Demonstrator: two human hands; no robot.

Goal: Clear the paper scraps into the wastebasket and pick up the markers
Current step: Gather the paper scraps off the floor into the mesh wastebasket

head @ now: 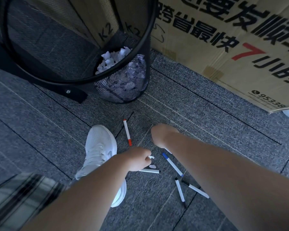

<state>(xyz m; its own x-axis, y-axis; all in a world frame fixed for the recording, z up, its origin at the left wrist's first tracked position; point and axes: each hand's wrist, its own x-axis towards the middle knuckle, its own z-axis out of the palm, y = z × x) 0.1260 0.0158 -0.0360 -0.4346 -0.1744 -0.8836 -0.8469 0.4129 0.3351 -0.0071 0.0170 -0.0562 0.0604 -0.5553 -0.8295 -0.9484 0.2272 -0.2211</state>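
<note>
Head view, looking down at grey carpet [198, 100]. Black mesh wastebasket [123, 84] at 12 o'clock, tilted toward camera, crumpled white paper scraps [113, 59] heaped at bottom. Printed cardboard box [232, 47] at 1–2 o'clock, just beside wastebasket.

Left hand [138, 158] at centre, fingers curled, pinching small white paper scrap [151, 157]. Second loose scrap [152, 166] on carpet just beneath, at 5 o'clock from that hand. Right hand [158, 135] at 1 o'clock from left hand, knuckles down near carpet, fingers hidden beneath; grip cannot be told.

Markers all on carpet: red-capped marker [127, 132] at 11 o'clock from left hand, beside white sneaker [98, 147]; black-capped marker [149, 171] partly under left hand; blue-capped marker [172, 164] at 3–4 o'clock; two more crossed near each other at 5 o'clock, dark-tipped marker [180, 191] and black-capped marker by forearm [195, 189]. Plaid sleeve [23, 197] at 8 o'clock.
</note>
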